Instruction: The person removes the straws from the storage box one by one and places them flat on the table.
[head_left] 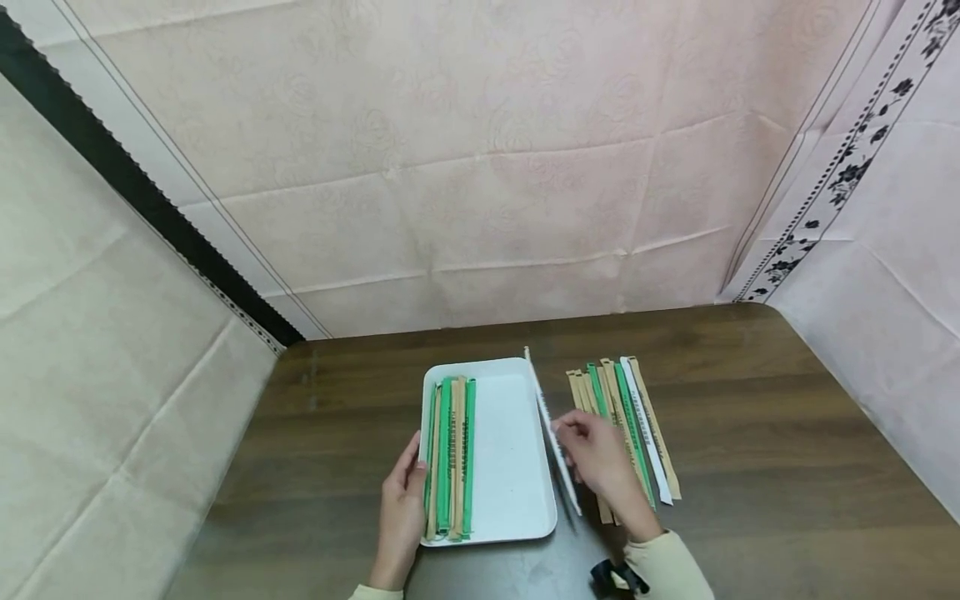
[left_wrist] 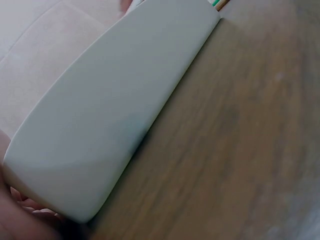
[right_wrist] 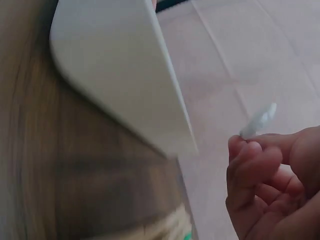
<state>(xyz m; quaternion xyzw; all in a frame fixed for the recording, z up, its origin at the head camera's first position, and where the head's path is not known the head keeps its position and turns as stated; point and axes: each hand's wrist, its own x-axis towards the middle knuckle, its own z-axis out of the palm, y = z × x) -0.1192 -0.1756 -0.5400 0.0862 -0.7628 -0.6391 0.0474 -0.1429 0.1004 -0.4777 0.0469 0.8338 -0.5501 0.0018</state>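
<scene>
A white tray [head_left: 513, 467] lies on the table, with several long thin wrapped sticks [head_left: 446, 458], green and tan, side by side along its left part. My left hand [head_left: 401, 508] grips the tray's left rim, thumb on the upper side. Just off the tray's right edge, my right hand [head_left: 600, 454] pinches a long thin white wrapped stick [head_left: 551, 433] between thumb and fingertips. The right wrist view shows this white stick [right_wrist: 260, 121] nearly end-on above the fingertips. Its contents are hidden by the wrapper.
To the right of the tray lies a loose row of similar wrapped sticks [head_left: 637, 417] in tan, green and white, partly behind my right hand. The brown wooden table [head_left: 787, 467] meets cloth-covered walls [head_left: 480, 208] at its back and sides.
</scene>
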